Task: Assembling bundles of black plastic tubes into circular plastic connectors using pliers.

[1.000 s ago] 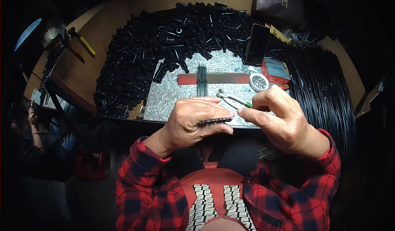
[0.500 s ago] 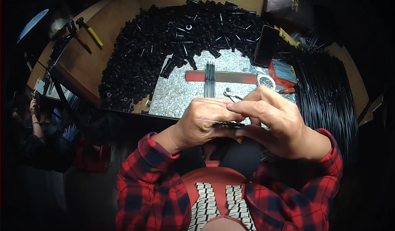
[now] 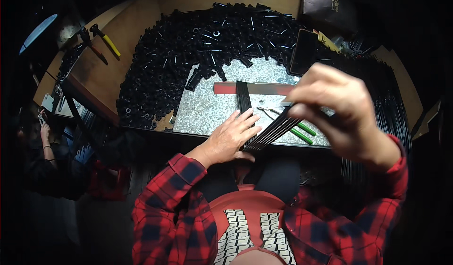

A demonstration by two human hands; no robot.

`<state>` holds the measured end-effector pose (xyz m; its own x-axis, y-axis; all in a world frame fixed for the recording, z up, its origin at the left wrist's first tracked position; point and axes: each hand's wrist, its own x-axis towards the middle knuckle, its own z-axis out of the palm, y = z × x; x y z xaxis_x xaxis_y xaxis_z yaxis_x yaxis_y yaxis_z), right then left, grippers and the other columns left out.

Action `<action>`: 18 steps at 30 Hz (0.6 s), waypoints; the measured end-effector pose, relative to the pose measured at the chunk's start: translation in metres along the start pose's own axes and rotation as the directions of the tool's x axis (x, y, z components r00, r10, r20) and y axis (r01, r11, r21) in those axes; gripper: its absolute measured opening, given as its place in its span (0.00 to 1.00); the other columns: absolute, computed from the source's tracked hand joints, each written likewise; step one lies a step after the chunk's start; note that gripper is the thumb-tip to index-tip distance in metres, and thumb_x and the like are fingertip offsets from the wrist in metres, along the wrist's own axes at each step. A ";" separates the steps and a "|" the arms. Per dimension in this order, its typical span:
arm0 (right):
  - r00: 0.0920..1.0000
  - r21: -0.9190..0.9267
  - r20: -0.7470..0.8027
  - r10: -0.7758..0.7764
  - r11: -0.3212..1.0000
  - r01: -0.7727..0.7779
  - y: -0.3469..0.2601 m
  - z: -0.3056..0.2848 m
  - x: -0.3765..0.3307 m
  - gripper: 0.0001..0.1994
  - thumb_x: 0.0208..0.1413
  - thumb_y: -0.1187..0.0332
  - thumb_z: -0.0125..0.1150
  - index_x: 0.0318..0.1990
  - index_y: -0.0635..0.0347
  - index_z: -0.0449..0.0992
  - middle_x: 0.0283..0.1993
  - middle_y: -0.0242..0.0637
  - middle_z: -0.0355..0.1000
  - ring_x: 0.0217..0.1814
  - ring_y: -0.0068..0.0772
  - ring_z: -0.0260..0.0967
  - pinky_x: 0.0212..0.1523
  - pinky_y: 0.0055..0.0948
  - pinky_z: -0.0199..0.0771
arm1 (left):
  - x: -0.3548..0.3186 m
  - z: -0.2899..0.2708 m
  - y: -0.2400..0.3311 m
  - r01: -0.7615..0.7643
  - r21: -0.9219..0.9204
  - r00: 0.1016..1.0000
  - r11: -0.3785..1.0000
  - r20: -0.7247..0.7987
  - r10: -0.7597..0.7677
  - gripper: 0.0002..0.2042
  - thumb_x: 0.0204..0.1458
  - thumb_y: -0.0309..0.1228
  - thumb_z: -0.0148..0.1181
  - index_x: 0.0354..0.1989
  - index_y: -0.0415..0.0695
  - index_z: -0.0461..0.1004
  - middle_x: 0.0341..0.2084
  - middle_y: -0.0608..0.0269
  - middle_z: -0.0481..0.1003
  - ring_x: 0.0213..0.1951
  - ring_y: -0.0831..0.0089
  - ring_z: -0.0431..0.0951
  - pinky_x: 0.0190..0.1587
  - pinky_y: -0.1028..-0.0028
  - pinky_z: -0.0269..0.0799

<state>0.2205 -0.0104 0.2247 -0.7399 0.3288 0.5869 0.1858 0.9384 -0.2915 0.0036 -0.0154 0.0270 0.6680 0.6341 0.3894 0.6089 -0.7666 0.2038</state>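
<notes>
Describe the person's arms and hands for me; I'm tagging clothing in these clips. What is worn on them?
Both forearms wear long sleeves of red-and-black plaid flannel, the left sleeve ending at a cuff by the wrist, the right sleeve likewise. The left hand and right hand are bare: no gloves, and no rings or watch that I can make out.

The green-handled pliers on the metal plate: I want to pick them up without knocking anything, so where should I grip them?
Probably by the green handles, coming from the near right. They point toward the plate's near edge; the jaw end lies under the right hand and its bundle of black rods.
</notes>
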 end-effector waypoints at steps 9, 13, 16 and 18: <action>0.957 0.095 -0.208 0.204 0.978 -0.188 -0.022 -0.062 0.020 0.09 0.58 0.71 0.53 0.40 0.69 0.73 0.34 0.36 0.68 0.31 0.20 0.66 0.29 0.17 0.64 | 0.058 -0.082 0.032 -0.018 -0.269 0.995 0.963 -0.098 -0.008 0.13 0.49 0.38 0.63 0.40 0.45 0.74 0.28 0.58 0.76 0.29 0.59 0.76 0.30 0.66 0.70; 0.930 0.122 -0.312 0.194 0.979 -0.163 -0.004 -0.061 0.028 0.11 0.57 0.72 0.54 0.45 0.70 0.70 0.36 0.39 0.69 0.34 0.25 0.69 0.34 0.22 0.69 | 0.062 -0.093 0.031 -0.051 -0.520 0.994 0.853 -0.106 -0.005 0.08 0.51 0.31 0.61 0.36 0.40 0.74 0.24 0.56 0.75 0.26 0.62 0.76 0.29 0.71 0.69; 0.904 0.138 -0.382 0.190 0.979 -0.147 0.008 -0.058 0.032 0.14 0.56 0.73 0.55 0.49 0.70 0.67 0.38 0.41 0.69 0.37 0.28 0.71 0.37 0.25 0.73 | 0.047 -0.082 0.015 0.268 -0.772 0.913 0.577 0.013 -0.407 0.08 0.55 0.30 0.58 0.32 0.36 0.76 0.23 0.66 0.76 0.26 0.80 0.73 0.31 0.77 0.69; 0.877 0.115 -0.439 0.195 0.980 -0.160 0.009 -0.066 0.027 0.17 0.56 0.74 0.55 0.51 0.71 0.66 0.39 0.42 0.70 0.39 0.31 0.73 0.40 0.27 0.76 | 0.040 -0.067 -0.002 0.229 -0.880 0.813 0.415 -0.061 -0.579 0.09 0.56 0.31 0.56 0.32 0.36 0.76 0.27 0.63 0.78 0.28 0.78 0.75 0.32 0.78 0.72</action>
<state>0.2449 0.0142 0.2879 -0.3290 0.5180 0.7896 0.2266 0.8550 -0.4665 0.0005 0.0044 0.1024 0.1642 0.9532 0.2537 0.0292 -0.2617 0.9647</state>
